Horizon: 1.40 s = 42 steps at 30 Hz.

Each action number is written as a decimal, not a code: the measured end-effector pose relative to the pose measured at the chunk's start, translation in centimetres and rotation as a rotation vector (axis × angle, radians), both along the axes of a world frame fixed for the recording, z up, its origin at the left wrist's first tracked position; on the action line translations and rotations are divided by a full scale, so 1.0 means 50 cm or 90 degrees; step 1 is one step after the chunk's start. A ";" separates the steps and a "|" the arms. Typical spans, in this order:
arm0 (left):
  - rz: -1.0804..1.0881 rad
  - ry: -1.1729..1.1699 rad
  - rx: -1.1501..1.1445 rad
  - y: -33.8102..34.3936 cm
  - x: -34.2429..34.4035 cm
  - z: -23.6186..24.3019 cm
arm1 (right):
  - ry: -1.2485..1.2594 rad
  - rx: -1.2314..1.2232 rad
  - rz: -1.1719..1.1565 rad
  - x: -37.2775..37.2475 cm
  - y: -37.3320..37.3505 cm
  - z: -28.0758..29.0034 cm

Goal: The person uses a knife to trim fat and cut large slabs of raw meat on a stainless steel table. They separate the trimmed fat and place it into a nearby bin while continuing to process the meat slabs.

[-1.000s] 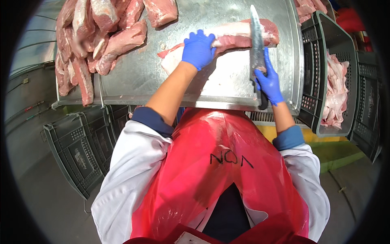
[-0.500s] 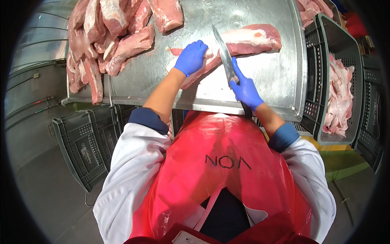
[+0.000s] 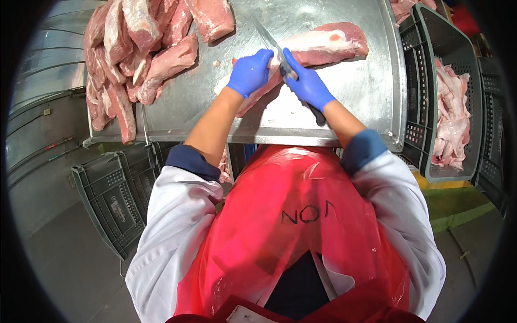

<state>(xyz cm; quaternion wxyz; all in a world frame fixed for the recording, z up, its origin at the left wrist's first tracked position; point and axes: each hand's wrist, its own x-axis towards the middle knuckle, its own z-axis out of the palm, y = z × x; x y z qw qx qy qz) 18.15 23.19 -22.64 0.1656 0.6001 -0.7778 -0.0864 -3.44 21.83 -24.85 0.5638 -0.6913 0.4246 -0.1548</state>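
Observation:
A long pork loin with a white layer of fat on top lies slantwise on the metal table. My left hand, in a blue glove, is closed on the near left part of the loin, its fingertips at the fat. In my right hand, also gloved in blue, is a knife. Its blade points away and to the left across the loin, just beside my left fingers. The dark handle end sticks out below my right palm. The exact spot where the edge meets the meat is hidden.
A heap of pork loins covers the table's far left. On the right, a grey crate holds pale trimmings. More meat shows at the far right. Below the table's left edge stands another dark crate.
My right hand and the knife have moved left, close to my left hand. The blade now tilts further left. My left hand stays nearly in place on the loin.

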 end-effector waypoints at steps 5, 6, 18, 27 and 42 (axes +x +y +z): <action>-0.087 -0.043 0.074 -0.078 0.056 0.085 | 0.021 0.103 0.043 -0.047 0.077 0.044; -0.107 -0.080 0.101 -0.087 0.052 0.098 | -0.006 0.088 0.041 -0.055 0.083 0.038; -0.215 -0.125 0.169 -0.129 0.020 0.182 | -0.054 0.078 0.076 -0.043 0.111 0.008; -0.253 -0.145 0.110 -0.152 0.057 0.205 | -0.032 0.162 0.136 -0.022 0.128 0.032; -0.311 -0.146 0.067 -0.133 0.051 0.329 | 0.011 0.093 0.152 0.125 0.074 0.034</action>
